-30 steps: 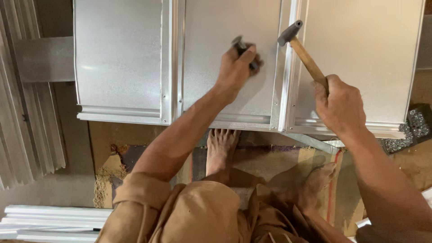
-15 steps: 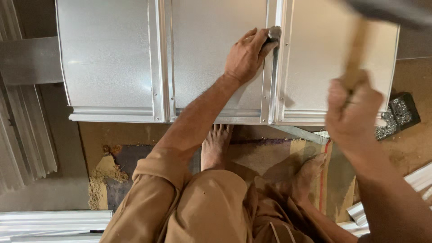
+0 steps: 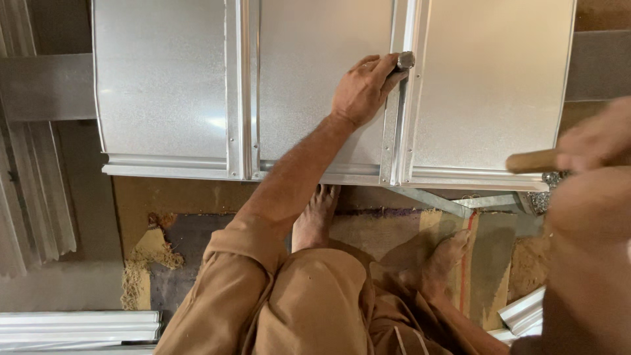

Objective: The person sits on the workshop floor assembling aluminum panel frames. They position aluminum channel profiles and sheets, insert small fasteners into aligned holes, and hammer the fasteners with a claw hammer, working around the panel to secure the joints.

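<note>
My left hand point(image 3: 363, 92) grips a short metal punch point(image 3: 403, 61) and holds it against the raised seam point(image 3: 397, 131) between two panels of a galvanized sheet-metal assembly point(image 3: 315, 85). My right hand point(image 3: 595, 141) is blurred at the right edge, raised close to the camera, closed on the wooden handle of a hammer point(image 3: 532, 161). The hammer's head is out of the picture. My bare feet point(image 3: 315, 217) rest on the floor under the near edge of the sheet.
Another vertical seam point(image 3: 240, 92) runs down the sheet's left part. Ribbed metal strips point(image 3: 79, 325) lie at the lower left, more profiles point(image 3: 526, 312) at the lower right. Sawdust point(image 3: 148, 256) and a dark mat cover the floor below the sheet.
The hammer swung from near the seam up and back toward the camera at the right. My left hand moved the punch onto the seam and keeps it there.
</note>
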